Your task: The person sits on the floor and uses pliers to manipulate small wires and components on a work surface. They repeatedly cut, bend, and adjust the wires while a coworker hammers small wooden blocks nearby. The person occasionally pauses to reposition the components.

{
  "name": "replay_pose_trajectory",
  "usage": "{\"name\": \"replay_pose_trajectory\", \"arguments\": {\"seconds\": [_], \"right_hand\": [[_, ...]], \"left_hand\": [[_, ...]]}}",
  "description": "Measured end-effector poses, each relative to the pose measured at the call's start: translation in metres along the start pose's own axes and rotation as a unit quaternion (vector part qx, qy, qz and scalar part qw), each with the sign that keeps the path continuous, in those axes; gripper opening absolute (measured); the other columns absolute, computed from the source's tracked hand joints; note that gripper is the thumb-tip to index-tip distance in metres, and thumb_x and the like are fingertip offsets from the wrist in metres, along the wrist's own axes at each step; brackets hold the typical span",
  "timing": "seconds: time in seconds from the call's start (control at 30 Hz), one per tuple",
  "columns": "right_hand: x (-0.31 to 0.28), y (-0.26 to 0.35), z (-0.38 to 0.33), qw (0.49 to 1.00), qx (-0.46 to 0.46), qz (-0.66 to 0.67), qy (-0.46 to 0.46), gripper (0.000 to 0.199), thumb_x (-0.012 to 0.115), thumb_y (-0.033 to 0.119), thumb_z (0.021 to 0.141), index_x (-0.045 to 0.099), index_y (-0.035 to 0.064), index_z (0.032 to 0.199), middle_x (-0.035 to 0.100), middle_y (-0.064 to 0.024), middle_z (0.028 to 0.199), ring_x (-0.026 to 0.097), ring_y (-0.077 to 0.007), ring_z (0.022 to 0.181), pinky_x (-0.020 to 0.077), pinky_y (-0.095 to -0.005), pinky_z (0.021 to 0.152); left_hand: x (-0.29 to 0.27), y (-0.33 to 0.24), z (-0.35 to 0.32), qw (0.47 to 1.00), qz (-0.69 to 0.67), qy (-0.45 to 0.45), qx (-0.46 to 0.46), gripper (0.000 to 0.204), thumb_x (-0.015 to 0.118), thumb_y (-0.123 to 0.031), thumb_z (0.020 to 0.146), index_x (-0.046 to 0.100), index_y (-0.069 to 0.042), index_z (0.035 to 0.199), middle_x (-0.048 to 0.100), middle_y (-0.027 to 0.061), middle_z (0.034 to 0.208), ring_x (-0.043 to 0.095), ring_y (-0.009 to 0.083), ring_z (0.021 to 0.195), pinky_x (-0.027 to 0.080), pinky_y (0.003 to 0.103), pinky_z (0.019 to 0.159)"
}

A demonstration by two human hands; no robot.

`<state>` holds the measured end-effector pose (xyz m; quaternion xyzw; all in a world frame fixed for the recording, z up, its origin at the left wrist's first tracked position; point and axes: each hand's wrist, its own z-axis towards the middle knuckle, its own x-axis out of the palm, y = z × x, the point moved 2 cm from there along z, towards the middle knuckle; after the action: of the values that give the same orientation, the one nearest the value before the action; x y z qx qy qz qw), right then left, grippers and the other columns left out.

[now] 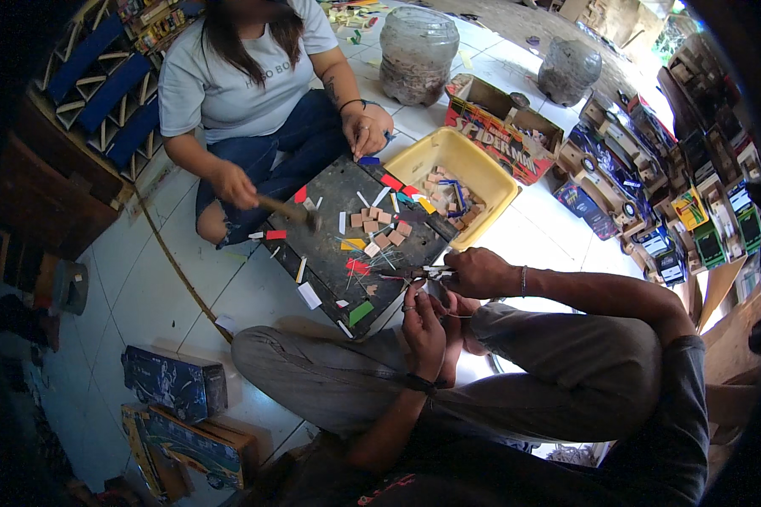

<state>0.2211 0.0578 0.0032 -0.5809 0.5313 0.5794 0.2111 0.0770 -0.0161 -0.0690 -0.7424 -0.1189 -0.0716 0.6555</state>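
My right hand (475, 272) is closed around a pair of pliers (416, 273), their jaws pointing left over the near right edge of a low black work board (321, 270). Just below the jaws, my left hand (424, 334) pinches a thin wire (500, 315) that trails over my right leg. Small wooden blocks (382, 226) cluster on the board, with thin wire pieces (383, 260) and red scraps (358, 267) close to the pliers. A green strip (360, 313) lies at the near corner. What sits between the plier jaws is too small to make out.
Across the board, another person (254, 93) grips a hammer (289, 208) and touches a blue piece (369, 160). A yellow basin (506, 193) of blocks and a cardboard box (503, 139) stand right. Wooden toy trucks (173, 384) lie left; more are stacked far right.
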Motion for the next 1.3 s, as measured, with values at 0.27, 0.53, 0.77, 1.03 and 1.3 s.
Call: {"name": "replay_pose_trajectory", "arguments": {"seconds": [0.27, 0.53, 0.77, 1.03, 1.3], "right_hand": [[-0.006, 0.011, 0.001, 0.994, 0.027, -0.094, -0.049, 0.027, 0.060, 0.021, 0.081, 0.056, 0.0001, 0.098, 0.064, -0.0213, 0.073, 0.066, -0.0401, 0.070, 0.0528, -0.0476, 0.067], [-0.023, 0.010, 0.007, 0.990, -0.044, -0.102, -0.087, 0.038, 0.065, 0.018, 0.076, 0.053, 0.0020, 0.108, 0.064, -0.0194, 0.094, 0.065, -0.0367, 0.080, 0.0463, -0.0468, 0.081], [-0.032, 0.010, 0.013, 0.986, -0.091, -0.120, -0.072, 0.030, 0.063, 0.019, 0.080, 0.055, 0.0061, 0.106, 0.065, -0.0181, 0.088, 0.066, -0.0330, 0.082, 0.0382, -0.0463, 0.088], [-0.048, -0.021, -0.002, 0.991, -0.086, 0.066, -0.083, 0.034, 0.056, 0.019, 0.090, 0.051, 0.0043, 0.120, 0.065, -0.0231, 0.088, 0.063, -0.0426, 0.084, 0.0500, -0.0514, 0.074], [-0.054, -0.078, -0.083, 0.963, 0.135, 0.136, -0.188, 0.039, 0.054, 0.037, 0.097, 0.045, -0.0003, 0.102, 0.062, -0.0241, 0.082, 0.062, -0.0427, 0.076, 0.0481, -0.0483, 0.068]], "left_hand": [[0.000, 0.002, 0.002, 0.999, -0.038, 0.009, -0.017, 0.031, 0.039, -0.026, 0.105, 0.045, -0.002, 0.125, 0.054, 0.0025, 0.080, 0.056, 0.0098, 0.074, 0.049, 0.025, 0.071], [0.002, 0.001, 0.000, 1.000, -0.013, 0.020, 0.003, 0.032, 0.039, -0.026, 0.105, 0.046, -0.001, 0.124, 0.055, 0.0035, 0.083, 0.057, 0.0111, 0.079, 0.050, 0.027, 0.074], [0.005, -0.002, 0.000, 0.998, -0.018, 0.061, 0.018, 0.029, 0.044, -0.023, 0.104, 0.048, 0.000, 0.120, 0.058, 0.0066, 0.092, 0.060, 0.0124, 0.085, 0.052, 0.028, 0.080], [0.013, 0.011, -0.002, 0.986, 0.049, 0.152, -0.034, 0.020, 0.054, -0.018, 0.099, 0.057, 0.000, 0.108, 0.066, 0.0108, 0.104, 0.064, 0.0159, 0.094, 0.053, 0.029, 0.082], [0.032, 0.017, 0.017, 0.933, 0.193, 0.304, 0.007, 0.023, 0.052, -0.016, 0.095, 0.061, 0.001, 0.107, 0.069, 0.0166, 0.103, 0.067, 0.0261, 0.095, 0.050, 0.035, 0.081]]}}
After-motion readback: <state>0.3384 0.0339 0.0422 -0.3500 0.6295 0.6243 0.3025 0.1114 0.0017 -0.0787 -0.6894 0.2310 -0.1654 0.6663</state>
